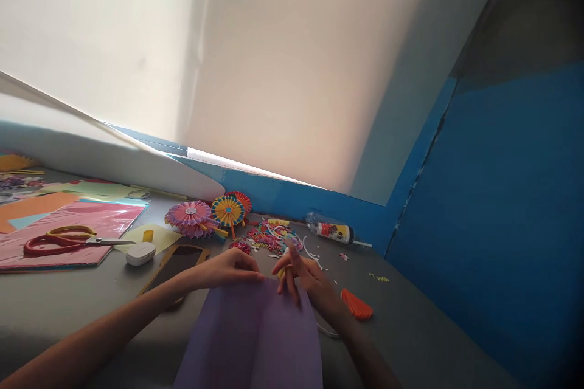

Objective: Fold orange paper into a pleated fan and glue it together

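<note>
One grey desk [82, 310] carries a creased lilac paper sheet [249, 340]; my left hand [223, 270] and right hand [301, 276] rest apart at its top edge. I cannot tell whether either grips. I judge even fingertip pressure best there.

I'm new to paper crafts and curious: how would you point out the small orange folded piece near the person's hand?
Start at the grey table, then find the purple sheet under the person's hands. Just past the right hand, on the blue wall's side, lies the orange paper. Its tight pleats and solid colour set it apart from the mixed heap of scraps beyond the hands.
</note>
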`<state>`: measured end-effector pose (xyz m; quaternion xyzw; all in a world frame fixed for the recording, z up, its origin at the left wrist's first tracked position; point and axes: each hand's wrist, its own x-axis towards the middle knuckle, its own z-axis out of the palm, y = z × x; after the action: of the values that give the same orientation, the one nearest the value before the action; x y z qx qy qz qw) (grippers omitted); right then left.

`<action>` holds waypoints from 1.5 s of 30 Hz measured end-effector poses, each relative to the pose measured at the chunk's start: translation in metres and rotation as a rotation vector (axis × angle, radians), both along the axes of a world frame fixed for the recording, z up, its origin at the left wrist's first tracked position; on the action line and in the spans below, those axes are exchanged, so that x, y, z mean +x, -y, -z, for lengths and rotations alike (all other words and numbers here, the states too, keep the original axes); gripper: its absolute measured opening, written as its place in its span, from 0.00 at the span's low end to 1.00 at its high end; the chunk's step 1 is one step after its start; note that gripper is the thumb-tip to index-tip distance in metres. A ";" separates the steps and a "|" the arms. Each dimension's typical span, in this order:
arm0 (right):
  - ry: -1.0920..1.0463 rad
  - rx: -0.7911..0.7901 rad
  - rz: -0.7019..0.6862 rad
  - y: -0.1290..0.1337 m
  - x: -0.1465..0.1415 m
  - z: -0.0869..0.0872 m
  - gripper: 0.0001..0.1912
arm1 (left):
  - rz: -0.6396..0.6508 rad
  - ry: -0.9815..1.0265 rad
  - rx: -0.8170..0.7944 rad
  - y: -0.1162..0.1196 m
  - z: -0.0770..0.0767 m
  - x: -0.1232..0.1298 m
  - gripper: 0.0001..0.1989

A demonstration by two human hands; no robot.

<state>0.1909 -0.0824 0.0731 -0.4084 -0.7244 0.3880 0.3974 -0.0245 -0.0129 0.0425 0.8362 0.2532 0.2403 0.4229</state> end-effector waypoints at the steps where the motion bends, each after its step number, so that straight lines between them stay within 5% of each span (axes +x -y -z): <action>1: 0.067 0.010 0.000 -0.002 0.007 -0.004 0.26 | 0.008 0.001 -0.014 0.000 -0.001 0.000 0.19; 5: 0.283 0.064 -0.068 -0.011 0.022 -0.014 0.18 | 0.039 0.018 -0.045 0.004 -0.003 -0.001 0.20; 10: 0.363 -0.141 -0.273 -0.021 0.019 -0.012 0.17 | 0.038 -0.034 0.025 0.007 -0.005 -0.003 0.17; 15: 0.426 -0.099 -0.197 -0.023 0.012 -0.006 0.15 | 0.052 -0.096 0.204 0.010 -0.002 -0.003 0.12; 45: 0.346 -0.001 -0.062 -0.024 -0.006 -0.006 0.11 | -0.162 -0.131 0.325 0.013 0.003 0.008 0.14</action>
<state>0.1853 -0.0587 0.0787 -0.4469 -0.7940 0.3244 0.2541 -0.0162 -0.0258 0.0391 0.8842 0.3045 0.2564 0.2444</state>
